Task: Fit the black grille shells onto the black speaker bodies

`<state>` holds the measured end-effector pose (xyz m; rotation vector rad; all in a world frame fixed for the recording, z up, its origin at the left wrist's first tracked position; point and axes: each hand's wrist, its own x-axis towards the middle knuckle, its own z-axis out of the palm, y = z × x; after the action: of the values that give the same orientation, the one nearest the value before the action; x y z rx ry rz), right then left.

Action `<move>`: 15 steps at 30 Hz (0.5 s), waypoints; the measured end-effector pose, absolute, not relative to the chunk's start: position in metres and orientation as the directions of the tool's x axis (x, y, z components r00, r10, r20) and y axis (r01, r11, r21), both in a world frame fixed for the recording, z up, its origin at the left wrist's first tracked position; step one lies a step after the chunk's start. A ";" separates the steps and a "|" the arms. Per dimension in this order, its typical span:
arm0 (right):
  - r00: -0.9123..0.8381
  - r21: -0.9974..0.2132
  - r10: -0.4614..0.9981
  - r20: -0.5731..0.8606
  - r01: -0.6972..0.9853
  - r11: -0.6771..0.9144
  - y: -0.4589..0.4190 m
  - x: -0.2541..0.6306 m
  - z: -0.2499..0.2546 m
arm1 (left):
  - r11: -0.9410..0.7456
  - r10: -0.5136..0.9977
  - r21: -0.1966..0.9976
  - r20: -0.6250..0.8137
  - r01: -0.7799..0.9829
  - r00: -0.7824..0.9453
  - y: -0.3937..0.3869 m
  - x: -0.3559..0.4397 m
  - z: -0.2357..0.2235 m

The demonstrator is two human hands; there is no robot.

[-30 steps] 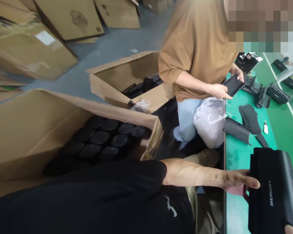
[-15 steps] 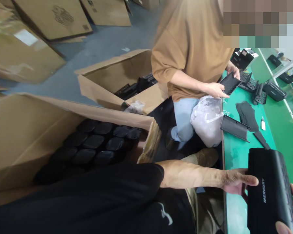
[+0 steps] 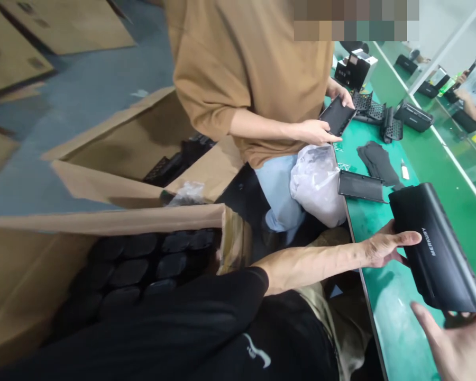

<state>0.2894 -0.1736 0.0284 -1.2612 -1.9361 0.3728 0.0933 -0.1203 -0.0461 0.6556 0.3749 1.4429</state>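
A long black plastic housing [image 3: 434, 248] marked MERKURY hangs tilted above the green table [image 3: 384, 296]. My left hand [image 3: 384, 247] grips its near end, thumb laid along the top. My right hand [image 3: 456, 338] supports its lower far end from underneath, fingers curled up around the edge. Both hands are on the same housing.
A co-worker in a brown shirt [image 3: 254, 69] holds a flat black panel [image 3: 335, 115]. On the table lie another black panel [image 3: 360, 186], a dark cloth [image 3: 376, 164] and grille parts [image 3: 375, 112]. A white bag [image 3: 317, 182] hangs at the edge. A carton of black housings [image 3: 143, 264] stands left.
The view has swung right. The housing has risen and tilted, its near end now higher over the table. My right hand has dropped beneath its lower end.
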 end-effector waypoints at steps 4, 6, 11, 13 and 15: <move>-0.091 -0.477 0.674 0.733 0.638 0.605 -0.179 0.262 0.000 | -0.006 0.987 0.665 0.126 -0.747 0.104 -0.117 0.104 -0.049; -0.054 -0.539 0.710 0.702 0.612 0.579 -0.178 0.265 0.003 | -0.025 0.969 0.699 0.194 -0.715 0.156 -0.117 0.099 -0.047; 0.025 -0.711 0.871 0.491 0.589 0.384 -0.189 0.300 0.030 | -0.267 0.930 0.794 0.361 -0.546 0.070 -0.104 0.042 -0.021; -0.006 -0.698 0.883 0.469 0.610 0.375 -0.196 0.308 0.040 | -0.417 0.879 0.812 0.475 -0.409 0.045 -0.099 0.015 -0.001; -0.029 -0.681 0.884 0.466 0.626 0.380 -0.201 0.310 0.049 | -0.498 0.794 0.800 0.575 -0.334 0.195 -0.099 -0.004 0.020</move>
<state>0.3097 -0.2012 0.0494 -1.3331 -1.7415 0.3611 -0.0041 -0.0988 0.0196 1.5157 0.4576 1.4895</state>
